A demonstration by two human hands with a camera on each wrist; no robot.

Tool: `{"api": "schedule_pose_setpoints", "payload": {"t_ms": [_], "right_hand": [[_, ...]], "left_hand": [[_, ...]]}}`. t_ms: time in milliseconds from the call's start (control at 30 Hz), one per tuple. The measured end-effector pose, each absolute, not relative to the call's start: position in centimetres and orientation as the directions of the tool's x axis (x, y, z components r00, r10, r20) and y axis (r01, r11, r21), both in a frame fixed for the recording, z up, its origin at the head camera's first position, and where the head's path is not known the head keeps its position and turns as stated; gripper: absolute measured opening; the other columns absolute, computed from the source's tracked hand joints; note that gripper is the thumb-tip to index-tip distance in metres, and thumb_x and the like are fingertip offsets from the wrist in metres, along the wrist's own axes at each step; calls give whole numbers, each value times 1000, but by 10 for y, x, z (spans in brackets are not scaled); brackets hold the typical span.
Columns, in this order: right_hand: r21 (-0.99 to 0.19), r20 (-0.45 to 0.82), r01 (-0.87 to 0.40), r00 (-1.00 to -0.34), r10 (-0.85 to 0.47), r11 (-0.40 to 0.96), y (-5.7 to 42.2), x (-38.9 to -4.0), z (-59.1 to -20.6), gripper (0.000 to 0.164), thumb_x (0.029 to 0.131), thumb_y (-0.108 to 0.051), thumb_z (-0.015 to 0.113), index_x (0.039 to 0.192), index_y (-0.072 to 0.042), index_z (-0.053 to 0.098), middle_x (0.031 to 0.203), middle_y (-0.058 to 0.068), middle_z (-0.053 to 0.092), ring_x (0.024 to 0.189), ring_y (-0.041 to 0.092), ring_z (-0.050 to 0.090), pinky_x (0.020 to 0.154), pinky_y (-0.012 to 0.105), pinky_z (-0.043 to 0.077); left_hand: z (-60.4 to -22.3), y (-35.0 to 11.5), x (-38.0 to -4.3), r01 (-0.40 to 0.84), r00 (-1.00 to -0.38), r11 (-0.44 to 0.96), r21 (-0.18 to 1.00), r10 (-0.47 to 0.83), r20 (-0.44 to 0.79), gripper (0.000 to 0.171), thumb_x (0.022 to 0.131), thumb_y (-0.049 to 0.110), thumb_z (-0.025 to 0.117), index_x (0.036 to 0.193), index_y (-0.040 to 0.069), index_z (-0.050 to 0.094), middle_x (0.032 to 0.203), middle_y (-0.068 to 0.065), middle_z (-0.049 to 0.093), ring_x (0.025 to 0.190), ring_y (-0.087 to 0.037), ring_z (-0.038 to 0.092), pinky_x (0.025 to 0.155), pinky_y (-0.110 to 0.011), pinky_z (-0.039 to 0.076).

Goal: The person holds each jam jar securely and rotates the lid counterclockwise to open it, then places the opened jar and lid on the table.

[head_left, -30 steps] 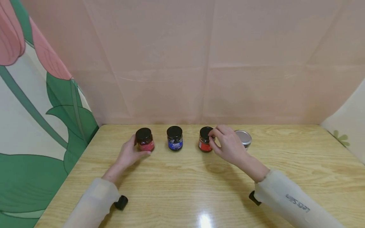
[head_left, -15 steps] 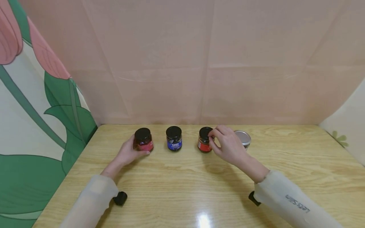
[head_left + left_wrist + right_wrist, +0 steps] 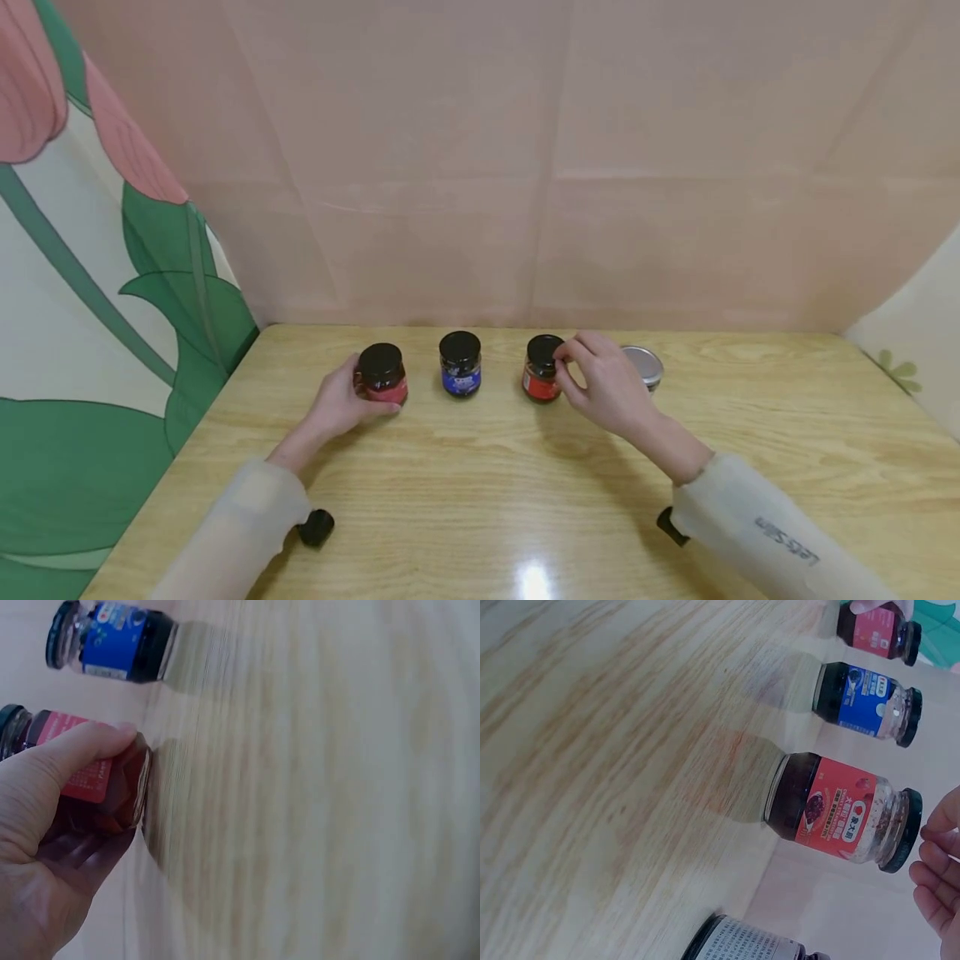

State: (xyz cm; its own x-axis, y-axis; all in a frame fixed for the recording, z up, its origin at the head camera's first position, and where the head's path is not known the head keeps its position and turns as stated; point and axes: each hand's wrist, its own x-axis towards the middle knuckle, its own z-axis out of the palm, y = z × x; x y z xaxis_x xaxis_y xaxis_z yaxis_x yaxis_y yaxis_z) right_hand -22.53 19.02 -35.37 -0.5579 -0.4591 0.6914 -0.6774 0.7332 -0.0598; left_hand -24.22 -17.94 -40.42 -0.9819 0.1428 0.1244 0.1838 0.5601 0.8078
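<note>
My left hand (image 3: 341, 400) grips a glass jar with a black lid and pink label (image 3: 384, 375) from its left side. In the left wrist view the thumb lies across the label and the other fingers are behind the glass. A red-labelled jar (image 3: 541, 383), upright on the table, has my right hand (image 3: 603, 385) at the right edge of its black lid. Seen from the right wrist, the loosely curled fingertips (image 3: 928, 832) are right at the rim of the lid. Between these two jars stands one with a blue label (image 3: 461, 379).
A jar with a silver lid (image 3: 642, 363) stands right of the red-labelled one, partly hidden by my right hand; its pale label (image 3: 742, 943) shows in the right wrist view. Behind the wooden table (image 3: 450, 500) hangs a pinkish cloth (image 3: 420, 167).
The pink-labelled jar has shifted slightly toward me with my left hand. My right fingertips have moved slightly right against the red-labelled jar's lid.
</note>
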Motion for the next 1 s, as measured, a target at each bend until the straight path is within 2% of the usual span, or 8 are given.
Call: {"api": "schedule_pose_setpoints", "payload": {"t_ms": [233, 500, 767, 1000], "right_hand": [[-61, 691, -677, -559, -458, 734, 190, -224, -351, 3, 82, -7, 65, 85, -6, 65, 80, 4, 61, 75, 19, 57, 71, 39, 48], [-76, 692, -667, -570, -443, 741, 192, -224, -351, 4, 81, -7, 65, 85, -6, 65, 80, 4, 62, 76, 20, 58, 73, 41, 49], [-65, 693, -675, -560, -453, 735, 191, -223, -350, 3, 81, -7, 65, 85, -6, 65, 80, 4, 61, 76, 20, 57, 71, 39, 48], [-71, 706, -690, -545, -452, 721, 192, -220, -351, 4, 80, -6, 67, 84, -6, 65, 80, 4, 60, 75, 20, 57, 68, 37, 48]], "left_hand": [[-399, -175, -235, 153, -987, 528, 835, 119, 105, 89, 65, 15, 89, 136, 0, 39, 127, -23, 57, 116, -40, 57, 99, -49, 47], [-386, -165, -221, 172, -984, 533, 828, 139, 114, 91, 62, 27, 91, 135, 6, 42, 125, -17, 60, 113, -34, 58, 97, -48, 48], [-385, -154, -211, 190, -978, 516, 835, 171, 117, 84, 62, 24, 91, 131, 6, 47, 121, -15, 61, 109, -30, 60, 93, -43, 52], [-382, -144, -205, 203, -973, 514, 833, 203, 111, 67, 61, 23, 91, 115, 6, 56, 107, -10, 65, 95, -23, 63, 83, -35, 56]]}}
